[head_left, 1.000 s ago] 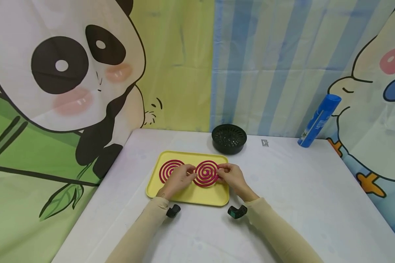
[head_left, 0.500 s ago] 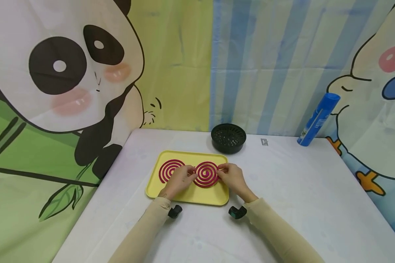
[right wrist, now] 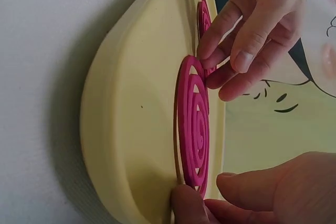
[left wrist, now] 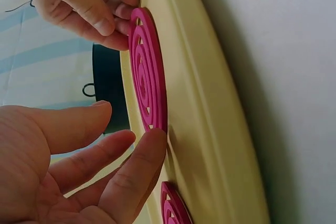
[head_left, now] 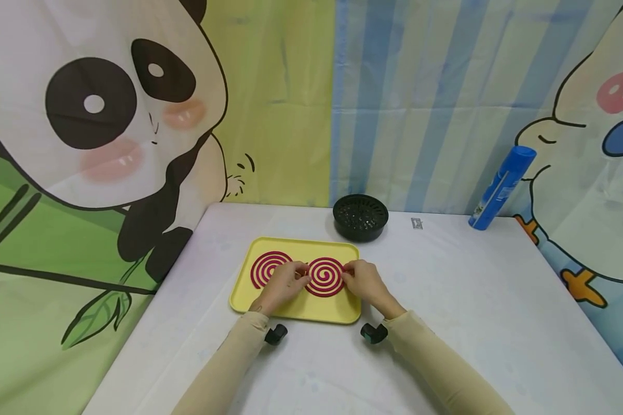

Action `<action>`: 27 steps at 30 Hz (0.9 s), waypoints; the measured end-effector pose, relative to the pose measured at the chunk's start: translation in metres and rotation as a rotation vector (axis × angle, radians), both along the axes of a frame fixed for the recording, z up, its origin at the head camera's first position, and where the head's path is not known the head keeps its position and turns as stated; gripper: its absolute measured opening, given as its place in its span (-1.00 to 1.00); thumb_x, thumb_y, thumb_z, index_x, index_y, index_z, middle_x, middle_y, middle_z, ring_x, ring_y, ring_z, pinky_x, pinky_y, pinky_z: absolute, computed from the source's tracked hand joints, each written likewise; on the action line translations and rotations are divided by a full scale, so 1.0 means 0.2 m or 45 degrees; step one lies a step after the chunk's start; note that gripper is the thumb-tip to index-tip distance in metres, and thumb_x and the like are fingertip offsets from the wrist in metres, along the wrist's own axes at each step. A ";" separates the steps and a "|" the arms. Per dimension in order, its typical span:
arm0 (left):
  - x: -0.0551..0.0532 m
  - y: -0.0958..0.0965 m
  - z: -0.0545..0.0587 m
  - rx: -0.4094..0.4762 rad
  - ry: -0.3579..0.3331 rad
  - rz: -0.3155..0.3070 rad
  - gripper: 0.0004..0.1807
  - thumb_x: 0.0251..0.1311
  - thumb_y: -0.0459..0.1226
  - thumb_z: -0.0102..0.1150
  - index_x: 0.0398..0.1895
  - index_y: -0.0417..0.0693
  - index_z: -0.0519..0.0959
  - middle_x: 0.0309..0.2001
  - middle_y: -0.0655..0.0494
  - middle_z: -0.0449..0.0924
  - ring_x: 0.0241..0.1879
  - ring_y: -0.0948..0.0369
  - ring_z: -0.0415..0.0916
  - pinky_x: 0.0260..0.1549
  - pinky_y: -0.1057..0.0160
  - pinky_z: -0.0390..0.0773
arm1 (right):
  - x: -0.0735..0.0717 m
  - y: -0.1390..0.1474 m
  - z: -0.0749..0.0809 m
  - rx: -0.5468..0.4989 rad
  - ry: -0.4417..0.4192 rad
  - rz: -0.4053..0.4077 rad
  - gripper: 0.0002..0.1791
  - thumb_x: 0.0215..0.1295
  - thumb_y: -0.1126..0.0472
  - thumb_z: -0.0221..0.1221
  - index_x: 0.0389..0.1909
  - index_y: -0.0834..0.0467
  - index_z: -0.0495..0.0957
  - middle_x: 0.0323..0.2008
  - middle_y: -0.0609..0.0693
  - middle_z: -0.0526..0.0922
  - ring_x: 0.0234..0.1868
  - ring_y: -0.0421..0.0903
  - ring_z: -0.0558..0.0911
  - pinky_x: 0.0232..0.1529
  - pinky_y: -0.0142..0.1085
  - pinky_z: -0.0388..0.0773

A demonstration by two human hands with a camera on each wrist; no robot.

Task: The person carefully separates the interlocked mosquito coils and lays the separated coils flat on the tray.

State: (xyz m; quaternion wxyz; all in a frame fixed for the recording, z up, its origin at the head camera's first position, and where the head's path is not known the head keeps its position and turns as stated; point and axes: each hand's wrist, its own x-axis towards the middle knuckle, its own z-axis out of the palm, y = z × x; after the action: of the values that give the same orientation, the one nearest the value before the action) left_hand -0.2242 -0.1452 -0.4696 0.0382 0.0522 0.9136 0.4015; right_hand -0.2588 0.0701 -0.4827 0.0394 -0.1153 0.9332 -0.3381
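One magenta mosquito coil [head_left: 324, 277] lies low over the right half of a yellow tray [head_left: 311, 312]. My left hand [head_left: 281, 285] has its fingers parted and loosely bent, one fingertip touching the coil's left edge. From the other side, my right hand [head_left: 367, 282] pinches the coil's right edge between its fingertips. In the right wrist view, the coil [right wrist: 193, 124] runs nearly level with the tray, a thin shadow beneath it. Farther left on the tray lies a second mosquito coil [head_left: 262, 270], partly hidden by my left hand.
Behind the tray stands a round black perforated dish [head_left: 360, 219]. A small silver metal piece [head_left: 417, 223] lies to its right. Toward the back right corner rises a blue spray can [head_left: 500, 187]. A printed cloth backdrop [head_left: 280, 115] closes off the table's far side.
The right coil has come down slightly toward the tray, its outline shifting a little nearer to me. My right hand has lowered slightly with it; my left hand has barely moved.
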 end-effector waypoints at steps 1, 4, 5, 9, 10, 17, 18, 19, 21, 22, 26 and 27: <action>0.00 0.00 0.00 0.002 0.006 -0.003 -0.66 0.35 -0.30 0.25 0.13 -0.27 0.61 -0.08 -0.07 0.69 -0.09 0.09 0.59 -0.03 0.05 0.62 | 0.00 0.00 0.00 0.005 -0.011 0.004 -0.74 0.36 0.25 0.27 -0.03 0.32 0.68 -0.21 0.12 0.75 -0.30 -0.12 0.61 -0.28 -0.29 0.64; 0.00 0.01 -0.01 0.003 0.006 -0.010 -0.65 0.34 -0.32 0.26 0.14 -0.28 0.60 -0.10 -0.06 0.69 -0.13 0.12 0.58 -0.07 0.10 0.61 | -0.01 0.00 0.01 0.020 -0.031 0.023 -0.73 0.36 0.25 0.26 -0.02 0.33 0.67 -0.20 0.12 0.75 -0.30 -0.12 0.62 -0.28 -0.30 0.64; 0.00 0.01 -0.01 -0.001 0.011 -0.021 -0.65 0.34 -0.33 0.26 0.14 -0.29 0.60 -0.11 -0.06 0.68 -0.15 0.13 0.57 -0.10 0.12 0.61 | -0.01 0.00 0.01 0.023 -0.037 0.030 -0.72 0.36 0.25 0.27 -0.02 0.34 0.67 -0.21 0.12 0.75 -0.31 -0.12 0.62 -0.28 -0.30 0.64; 0.00 0.02 -0.01 -0.032 0.039 -0.079 -0.66 0.28 -0.40 0.28 0.11 -0.33 0.62 -0.21 -0.06 0.65 -0.29 0.18 0.49 -0.30 0.27 0.54 | -0.01 0.00 0.02 0.040 -0.060 0.057 -0.71 0.37 0.23 0.27 -0.02 0.34 0.66 -0.25 0.10 0.74 -0.35 -0.15 0.60 -0.34 -0.34 0.60; 0.00 0.02 -0.01 -0.039 0.047 -0.092 -0.66 0.27 -0.41 0.29 0.10 -0.34 0.62 -0.24 -0.06 0.64 -0.32 0.18 0.47 -0.35 0.30 0.50 | -0.01 0.01 0.02 0.042 -0.066 0.061 -0.71 0.38 0.23 0.26 -0.01 0.35 0.66 -0.26 0.09 0.74 -0.36 -0.15 0.59 -0.36 -0.35 0.59; 0.01 0.02 -0.01 -0.052 0.051 -0.098 -0.73 0.28 -0.42 0.28 0.02 -0.33 0.67 -0.30 -0.04 0.62 -0.41 0.23 0.39 -0.47 0.38 0.38 | -0.01 0.01 0.02 0.042 -0.087 0.064 -0.70 0.37 0.21 0.27 -0.01 0.34 0.66 -0.28 0.08 0.72 -0.38 -0.15 0.57 -0.36 -0.36 0.58; 0.01 0.02 -0.01 -0.057 0.053 -0.101 -0.78 0.28 -0.41 0.28 -0.04 -0.33 0.68 -0.33 -0.05 0.61 -0.43 0.23 0.38 -0.48 0.38 0.37 | -0.01 0.01 0.03 0.040 -0.088 0.063 -0.70 0.37 0.21 0.27 -0.01 0.34 0.66 -0.28 0.08 0.72 -0.37 -0.15 0.57 -0.35 -0.36 0.58; 0.01 0.02 -0.01 -0.066 0.058 -0.103 -0.82 0.28 -0.41 0.27 -0.10 -0.32 0.70 -0.35 -0.04 0.60 -0.44 0.24 0.37 -0.49 0.37 0.36 | -0.01 0.01 0.03 0.037 -0.089 0.061 -0.70 0.37 0.21 0.28 -0.01 0.34 0.66 -0.28 0.08 0.72 -0.37 -0.15 0.57 -0.35 -0.36 0.58; 0.01 0.02 -0.01 -0.088 0.065 -0.104 -0.90 0.30 -0.40 0.27 -0.21 -0.29 0.70 -0.39 -0.03 0.56 -0.45 0.24 0.34 -0.50 0.36 0.33 | -0.01 0.01 0.02 0.031 -0.094 0.062 -0.70 0.37 0.21 0.28 -0.01 0.34 0.66 -0.29 0.07 0.72 -0.38 -0.15 0.57 -0.36 -0.37 0.58; 0.01 0.02 -0.02 -0.103 0.074 -0.106 -0.92 0.30 -0.40 0.27 -0.27 -0.27 0.70 -0.40 -0.02 0.54 -0.45 0.23 0.33 -0.49 0.35 0.32 | -0.01 0.01 0.02 0.029 -0.093 0.065 -0.70 0.37 0.22 0.27 -0.01 0.34 0.66 -0.30 0.07 0.72 -0.38 -0.16 0.57 -0.36 -0.37 0.57; 0.01 0.02 -0.03 -0.146 0.106 -0.099 -0.94 0.29 -0.39 0.28 -0.30 -0.24 0.69 -0.34 -0.01 0.50 -0.37 0.20 0.34 -0.41 0.31 0.35 | -0.01 0.00 0.02 0.011 -0.108 0.066 -0.71 0.37 0.23 0.27 -0.01 0.34 0.67 -0.33 0.05 0.70 -0.40 -0.16 0.57 -0.39 -0.39 0.55; 0.01 0.02 -0.03 -0.156 0.111 -0.097 -0.94 0.29 -0.39 0.28 -0.29 -0.24 0.69 -0.32 -0.02 0.50 -0.35 0.19 0.34 -0.39 0.30 0.35 | -0.01 0.00 0.01 0.008 -0.110 0.064 -0.72 0.37 0.23 0.27 -0.01 0.34 0.67 -0.34 0.05 0.70 -0.40 -0.16 0.56 -0.39 -0.39 0.55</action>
State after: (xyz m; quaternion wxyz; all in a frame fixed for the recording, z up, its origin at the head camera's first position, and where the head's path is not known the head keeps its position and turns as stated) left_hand -0.2225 -0.1416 -0.4764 0.0169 0.1021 0.9346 0.3404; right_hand -0.2601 0.0707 -0.4798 0.0885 -0.1237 0.9285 -0.3389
